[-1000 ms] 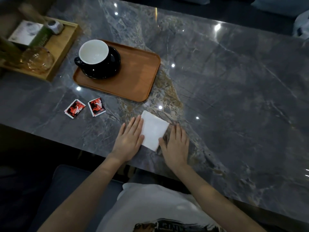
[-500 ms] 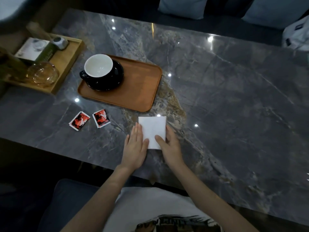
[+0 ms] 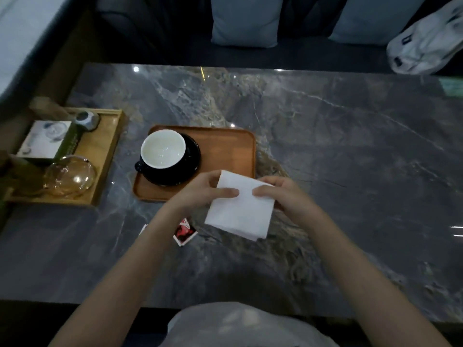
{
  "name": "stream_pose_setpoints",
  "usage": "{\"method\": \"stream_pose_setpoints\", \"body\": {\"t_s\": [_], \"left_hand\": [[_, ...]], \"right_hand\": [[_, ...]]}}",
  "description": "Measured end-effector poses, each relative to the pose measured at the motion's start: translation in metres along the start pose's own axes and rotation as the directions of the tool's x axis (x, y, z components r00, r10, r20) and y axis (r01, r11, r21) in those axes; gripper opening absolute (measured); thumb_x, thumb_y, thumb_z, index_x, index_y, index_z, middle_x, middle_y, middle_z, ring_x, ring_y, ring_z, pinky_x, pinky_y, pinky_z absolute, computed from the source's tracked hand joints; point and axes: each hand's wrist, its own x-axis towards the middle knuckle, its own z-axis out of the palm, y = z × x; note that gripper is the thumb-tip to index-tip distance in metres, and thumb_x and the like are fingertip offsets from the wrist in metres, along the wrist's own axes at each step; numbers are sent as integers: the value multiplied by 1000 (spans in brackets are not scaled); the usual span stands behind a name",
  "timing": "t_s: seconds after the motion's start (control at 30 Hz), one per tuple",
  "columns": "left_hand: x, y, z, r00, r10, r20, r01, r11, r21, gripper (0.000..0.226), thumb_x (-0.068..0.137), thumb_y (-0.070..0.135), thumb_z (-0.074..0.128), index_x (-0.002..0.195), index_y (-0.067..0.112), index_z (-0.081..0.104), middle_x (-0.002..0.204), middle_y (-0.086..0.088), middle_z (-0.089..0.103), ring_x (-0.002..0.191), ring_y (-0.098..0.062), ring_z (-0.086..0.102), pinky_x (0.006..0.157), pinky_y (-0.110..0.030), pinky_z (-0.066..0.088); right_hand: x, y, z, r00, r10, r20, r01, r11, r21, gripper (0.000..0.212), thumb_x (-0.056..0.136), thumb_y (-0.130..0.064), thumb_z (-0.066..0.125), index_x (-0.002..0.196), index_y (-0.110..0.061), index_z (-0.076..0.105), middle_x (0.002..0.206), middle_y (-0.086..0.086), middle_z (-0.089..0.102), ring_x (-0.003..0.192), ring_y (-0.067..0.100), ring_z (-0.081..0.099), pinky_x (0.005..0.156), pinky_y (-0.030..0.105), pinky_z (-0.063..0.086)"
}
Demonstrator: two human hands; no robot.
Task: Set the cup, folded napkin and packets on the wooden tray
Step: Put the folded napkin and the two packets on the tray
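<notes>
head view: i hold the folded napkin [image 3: 240,206] up off the marble table [image 3: 350,151] with both hands. my left hand [image 3: 200,190] pinches its left upper edge, thumb on top, and my right hand [image 3: 285,194] pinches the right upper edge the same way. the napkin hangs tilted over the near right corner of the wooden tray [image 3: 225,146]. the cup [image 3: 162,149] sits on its black saucer [image 3: 190,159] at the tray's left end. one red packet [image 3: 185,232] lies on the table beside my left forearm; a second is mostly hidden under it.
</notes>
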Motion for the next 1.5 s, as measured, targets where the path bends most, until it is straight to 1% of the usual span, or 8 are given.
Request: {"method": "stream_pose_setpoints", "body": {"t_s": [0.1, 0.23, 0.4, 0.67, 0.97, 1.17, 1.3, 1.5], "left_hand": [[13, 2, -19, 997, -64, 38, 70, 979, -189, 23, 80, 7, 65, 103, 6, 65, 79, 3, 74, 71, -12, 70, 59, -24, 56], [40, 0, -35, 996, -90, 9, 87, 925, -370, 24, 80, 9, 64, 104, 8, 64, 100, -8, 70, 85, -20, 68, 78, -34, 56], [77, 1, -39, 977, -94, -189, 17, 927, -375, 29, 84, 11, 63, 112, 6, 60, 102, -8, 68, 85, -21, 67, 72, -30, 56], [137, 2, -42, 857, -10, -515, 89, 988, 128, 26, 86, 10, 57, 109, 0, 62, 110, -18, 66, 101, -32, 60, 82, -33, 46], [165, 1, -44, 832, 189, -522, 156, 823, 546, 19, 87, 6, 47, 98, -4, 60, 104, -27, 63, 100, -40, 54, 81, -37, 33], [166, 3, -45, 857, 201, -474, 194, 728, 658, 22, 90, 10, 48, 105, -6, 53, 115, -25, 53, 107, -37, 49, 85, -35, 32], [167, 10, -46, 878, 166, -449, 223, 689, 689, 25, 91, 10, 48, 111, -4, 49, 121, -22, 50, 109, -34, 50, 87, -36, 40], [161, 22, -49, 917, 137, -374, 218, 612, 760, 38, 94, 19, 45, 120, -8, 40, 124, -26, 52, 114, -36, 51, 89, -38, 42]], "right_hand": [[22, -17, 6, 998, 10, -69, -2, 993, 115, 8, 77, -9, 69, 78, -17, 69, 66, -1, 71, 61, 13, 65, 59, 29, 51], [50, -30, 8, 991, 36, -130, 0, 965, 264, 8, 81, -13, 66, 89, -11, 66, 73, 1, 73, 67, 15, 68, 63, 29, 55], [90, -29, 4, 953, 143, -267, -51, 944, 325, 15, 79, -14, 69, 93, -9, 67, 89, 7, 72, 84, 21, 69, 69, 33, 57], [153, -25, 5, 840, 5, -542, -85, 989, -123, 33, 78, -21, 72, 105, -3, 69, 101, 9, 70, 86, 17, 63, 74, 27, 47], [179, -19, 6, 745, -237, -623, -124, 870, -478, 25, 77, -28, 68, 71, -5, 74, 71, 18, 72, 66, 26, 65, 53, 31, 42], [182, -13, 20, 653, -350, -672, -164, 801, -576, 25, 83, -31, 63, 90, -8, 69, 96, 13, 65, 91, 27, 60, 73, 33, 43], [178, -15, 20, 706, -389, -592, -112, 764, -636, 21, 85, -25, 62, 97, -9, 58, 92, 10, 66, 84, 25, 61, 65, 27, 38], [166, -28, 10, 879, -244, -410, -154, 668, -728, 33, 91, -18, 49, 121, -8, 51, 120, 14, 60, 109, 31, 56, 85, 39, 45]]}}
